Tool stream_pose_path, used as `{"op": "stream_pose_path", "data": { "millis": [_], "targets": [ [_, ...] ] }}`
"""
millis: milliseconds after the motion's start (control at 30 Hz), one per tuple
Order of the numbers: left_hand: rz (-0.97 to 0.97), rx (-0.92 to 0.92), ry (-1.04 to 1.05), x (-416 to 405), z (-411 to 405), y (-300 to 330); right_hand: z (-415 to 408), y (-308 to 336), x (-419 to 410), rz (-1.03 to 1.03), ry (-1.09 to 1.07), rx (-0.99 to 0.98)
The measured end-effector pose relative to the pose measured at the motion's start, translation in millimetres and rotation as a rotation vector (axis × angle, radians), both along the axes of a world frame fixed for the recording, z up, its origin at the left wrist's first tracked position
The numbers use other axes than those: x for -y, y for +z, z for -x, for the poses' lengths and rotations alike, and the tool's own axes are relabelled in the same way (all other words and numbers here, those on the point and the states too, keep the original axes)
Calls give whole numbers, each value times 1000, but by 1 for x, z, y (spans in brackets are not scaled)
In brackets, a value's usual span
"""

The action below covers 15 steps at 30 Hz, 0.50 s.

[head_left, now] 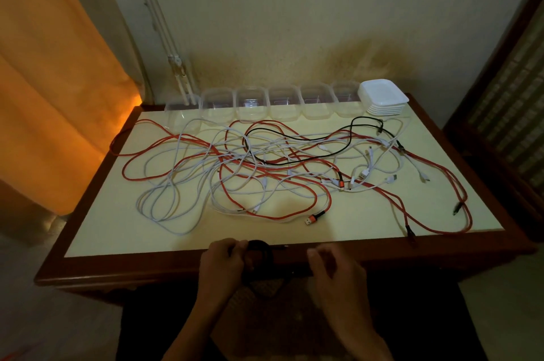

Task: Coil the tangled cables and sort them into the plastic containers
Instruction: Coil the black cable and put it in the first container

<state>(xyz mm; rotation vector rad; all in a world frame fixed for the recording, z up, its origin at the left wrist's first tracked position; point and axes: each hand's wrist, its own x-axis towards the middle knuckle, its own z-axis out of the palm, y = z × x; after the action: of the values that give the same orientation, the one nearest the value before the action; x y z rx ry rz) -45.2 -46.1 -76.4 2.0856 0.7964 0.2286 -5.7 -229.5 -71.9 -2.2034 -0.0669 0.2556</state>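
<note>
Cables: a tangle of red [321, 198], white [164, 213] and black [309, 161] cables lies spread over the middle of the table, from near its left edge to near its right edge.
Coiled cable: a dark, partly coiled cable [260, 257] is at the front edge of the table, in the left hand; in the dim light I cannot tell its exact colour.
Left hand: the left hand [223, 263] has its fingers curled around the loops of the coiled cable and grips them.
Right hand: the right hand [332, 266] is just beside the coil, over the front edge; its fingers are loosely bent, and I cannot tell whether they pinch the cable's thin end.
Containers: six clear plastic containers [253, 107] stand in a row along the back edge, the leftmost one [182, 119] a little forward of the others.
Lids: a stack of white lids [382, 97] stands at the right end of the row, near the back right corner.
Red plug: an orange-and-black USB plug [314, 217] of a red cable lies near the front edge, beyond the hands.
Table: the table [117, 242] has a pale yellow top with a dark wooden border.
Curtain: an orange curtain [53, 80] hangs to the left of the table.
</note>
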Motion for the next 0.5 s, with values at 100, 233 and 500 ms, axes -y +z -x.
{"op": "stream_pose_path", "data": {
  "millis": [100, 233, 500],
  "targets": [
    [34, -38, 36, 0, -2, -6, 20, -14, -7, -57, -63, -341],
    [197, -43, 30, 10, -5, -4, 19, -1, -11, -377, -65, -759],
    [405, 32, 26, 19, -2, 5, 7, 4, -9, -833, -237, -915]
  ]
}}
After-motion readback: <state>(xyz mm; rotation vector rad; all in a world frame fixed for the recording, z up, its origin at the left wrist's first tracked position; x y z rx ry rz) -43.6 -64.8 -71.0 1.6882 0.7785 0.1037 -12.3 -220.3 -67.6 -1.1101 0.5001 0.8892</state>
